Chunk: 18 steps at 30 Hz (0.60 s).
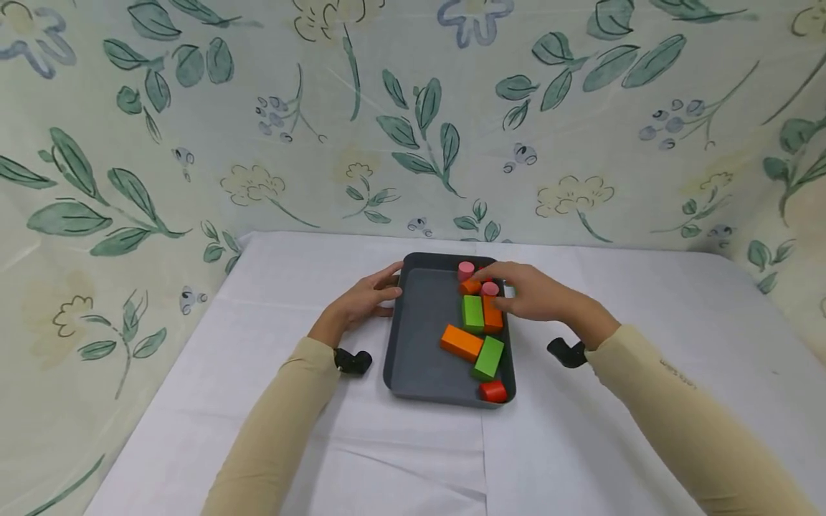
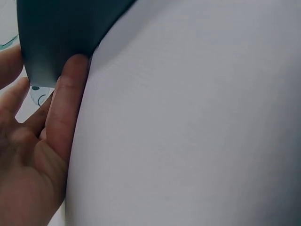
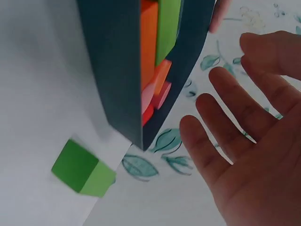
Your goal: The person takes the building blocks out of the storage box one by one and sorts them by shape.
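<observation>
A dark grey tray (image 1: 397, 337) lies on the white cloth. It holds two pink cylinders (image 1: 465, 270), orange blocks (image 1: 461, 342), green blocks (image 1: 487, 357) and a red cylinder (image 1: 493, 391). My left hand (image 1: 382, 289) rests with straight fingers (image 2: 68, 108) against the tray's (image 2: 56, 28) far left wall. My right hand (image 1: 510, 287) hovers over the tray's far right corner, with its spread fingers (image 3: 235, 113) holding nothing. A green cube (image 3: 83, 168) lies on the cloth just outside the tray's (image 3: 113, 70) wall, below that hand.
The white-covered table (image 1: 613, 430) is backed and flanked by a floral curtain (image 1: 413, 129). Black wrist mounts (image 1: 352, 360) sit on both forearms beside the tray. Bare cloth stretches left, right and in front of the tray.
</observation>
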Motion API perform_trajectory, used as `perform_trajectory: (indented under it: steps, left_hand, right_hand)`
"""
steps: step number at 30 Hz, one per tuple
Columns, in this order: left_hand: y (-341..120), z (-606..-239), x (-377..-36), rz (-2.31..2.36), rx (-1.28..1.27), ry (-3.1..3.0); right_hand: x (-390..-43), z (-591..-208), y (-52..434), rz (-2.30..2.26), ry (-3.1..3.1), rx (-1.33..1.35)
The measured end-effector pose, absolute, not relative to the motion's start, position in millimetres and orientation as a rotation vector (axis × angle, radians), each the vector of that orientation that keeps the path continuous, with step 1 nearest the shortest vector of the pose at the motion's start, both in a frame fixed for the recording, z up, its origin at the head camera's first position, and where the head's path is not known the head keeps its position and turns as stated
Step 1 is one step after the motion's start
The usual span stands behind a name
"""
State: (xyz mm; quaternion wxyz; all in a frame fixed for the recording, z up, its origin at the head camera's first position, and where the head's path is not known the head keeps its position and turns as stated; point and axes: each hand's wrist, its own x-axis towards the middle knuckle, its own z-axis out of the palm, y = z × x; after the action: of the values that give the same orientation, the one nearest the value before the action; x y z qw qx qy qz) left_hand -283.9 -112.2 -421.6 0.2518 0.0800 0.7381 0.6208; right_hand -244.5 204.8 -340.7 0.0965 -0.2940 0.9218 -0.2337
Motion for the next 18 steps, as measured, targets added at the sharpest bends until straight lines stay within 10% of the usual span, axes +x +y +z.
perform_trajectory:
  steps: [18]
  left_hand:
    - [-112,-422,-284,1.670,0.209,2.043]
  right_hand:
    - [-213,-367,176,-0.406,2.638,-1.227]
